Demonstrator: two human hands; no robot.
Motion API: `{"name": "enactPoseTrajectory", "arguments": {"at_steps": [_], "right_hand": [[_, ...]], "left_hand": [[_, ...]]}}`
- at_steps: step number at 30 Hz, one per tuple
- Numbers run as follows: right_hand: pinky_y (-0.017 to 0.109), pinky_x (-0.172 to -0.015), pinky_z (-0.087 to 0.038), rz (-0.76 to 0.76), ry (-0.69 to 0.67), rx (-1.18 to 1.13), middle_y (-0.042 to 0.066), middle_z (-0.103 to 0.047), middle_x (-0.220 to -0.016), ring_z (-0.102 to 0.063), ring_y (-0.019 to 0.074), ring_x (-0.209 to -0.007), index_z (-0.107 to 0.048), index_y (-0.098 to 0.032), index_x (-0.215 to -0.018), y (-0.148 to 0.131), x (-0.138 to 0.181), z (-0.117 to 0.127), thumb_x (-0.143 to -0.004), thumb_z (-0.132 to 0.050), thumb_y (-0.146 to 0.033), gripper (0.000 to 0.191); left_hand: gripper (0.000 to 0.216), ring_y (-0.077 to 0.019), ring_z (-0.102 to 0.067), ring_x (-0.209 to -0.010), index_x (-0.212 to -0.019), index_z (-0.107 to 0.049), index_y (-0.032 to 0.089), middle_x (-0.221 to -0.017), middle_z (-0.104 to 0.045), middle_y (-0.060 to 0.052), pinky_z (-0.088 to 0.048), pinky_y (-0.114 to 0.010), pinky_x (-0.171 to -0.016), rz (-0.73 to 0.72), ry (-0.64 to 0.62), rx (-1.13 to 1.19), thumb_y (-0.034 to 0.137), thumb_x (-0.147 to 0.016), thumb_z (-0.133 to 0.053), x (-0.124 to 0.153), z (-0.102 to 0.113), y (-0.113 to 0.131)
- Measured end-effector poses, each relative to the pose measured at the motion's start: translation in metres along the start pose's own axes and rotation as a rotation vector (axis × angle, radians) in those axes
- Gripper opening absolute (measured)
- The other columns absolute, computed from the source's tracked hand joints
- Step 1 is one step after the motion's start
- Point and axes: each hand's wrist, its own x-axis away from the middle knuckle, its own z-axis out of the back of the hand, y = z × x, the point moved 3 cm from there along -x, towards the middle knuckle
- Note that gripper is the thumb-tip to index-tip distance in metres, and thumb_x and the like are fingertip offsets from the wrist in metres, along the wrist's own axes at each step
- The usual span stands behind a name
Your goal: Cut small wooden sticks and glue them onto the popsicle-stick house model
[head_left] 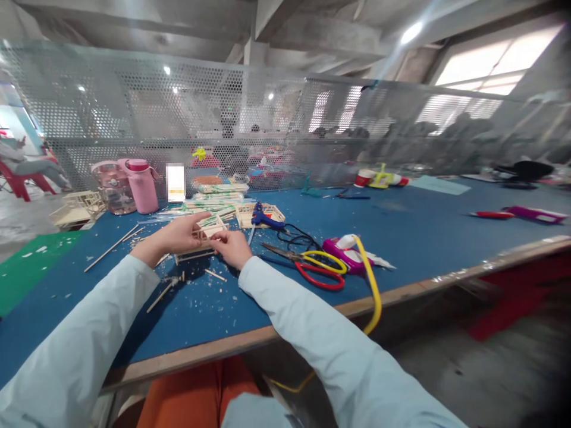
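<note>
A small frame of thin wooden sticks stands on the blue table mat in front of me. My left hand reaches over it from the left, thumb and fingers closed on its upper part. Pinched at the near right corner of the same frame is my right hand; its fingertips partly hide what they grip. Just behind my right hand, a blue hot glue gun rests on another shallow wooden stick frame. Scissors with red and yellow handles lie to the right.
A purple power strip with a yellow cable sits near the table's front edge. Loose sticks and scraps litter the mat. Behind stand a pink bottle, stick bundles and a perforated metal screen.
</note>
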Motion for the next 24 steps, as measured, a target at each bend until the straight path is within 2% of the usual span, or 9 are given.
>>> {"name": "enactPoseTrajectory", "arguments": {"at_steps": [3,10,15,24], "right_hand": [[0.019,-0.056,-0.041,0.026,-0.001,0.053,-0.001,-0.060,-0.050,-0.054,0.0095,-0.051,-0.070,-0.014,-0.076,-0.003,0.000,0.000,-0.073,-0.056,-0.026,0.018],[0.018,-0.058,-0.041,0.029,-0.001,0.079,-0.001,-0.062,-0.054,-0.055,0.0092,-0.053,-0.070,-0.017,-0.080,-0.008,0.002,0.001,-0.074,-0.056,-0.025,0.018],[0.018,-0.058,-0.042,0.022,-0.005,0.066,-0.001,-0.063,-0.054,-0.056,0.0091,-0.052,-0.070,-0.017,-0.080,-0.007,0.002,-0.001,-0.074,-0.056,-0.025,0.017],[0.019,-0.059,-0.038,0.048,-0.011,0.206,-0.001,-0.064,-0.057,-0.057,0.0115,-0.061,-0.070,-0.020,-0.078,-0.014,0.003,0.001,-0.074,-0.051,-0.023,0.020]], "left_hand": [[0.075,-0.0188,-0.062,-0.073,-0.133,-0.035,0.011,-0.082,-0.068,-0.008,-0.043,-0.026,-0.065,-0.042,0.013,0.008,0.035,-0.066,-0.058,0.001,-0.001,-0.001],[0.066,-0.0200,-0.063,-0.074,-0.128,-0.043,0.014,-0.082,-0.070,-0.007,-0.043,-0.028,-0.067,-0.051,0.083,-0.010,0.025,-0.065,-0.057,0.001,0.000,-0.003],[0.063,-0.0206,-0.063,-0.078,-0.128,-0.044,0.015,-0.084,-0.070,-0.007,-0.043,-0.028,-0.070,-0.073,0.097,-0.119,0.027,-0.067,-0.055,0.001,0.002,-0.002],[0.056,-0.0217,-0.064,-0.081,-0.126,-0.047,0.018,-0.084,-0.071,-0.006,-0.041,-0.026,-0.066,-0.039,0.135,-0.263,0.029,-0.071,-0.052,-0.002,0.002,0.002]]}}
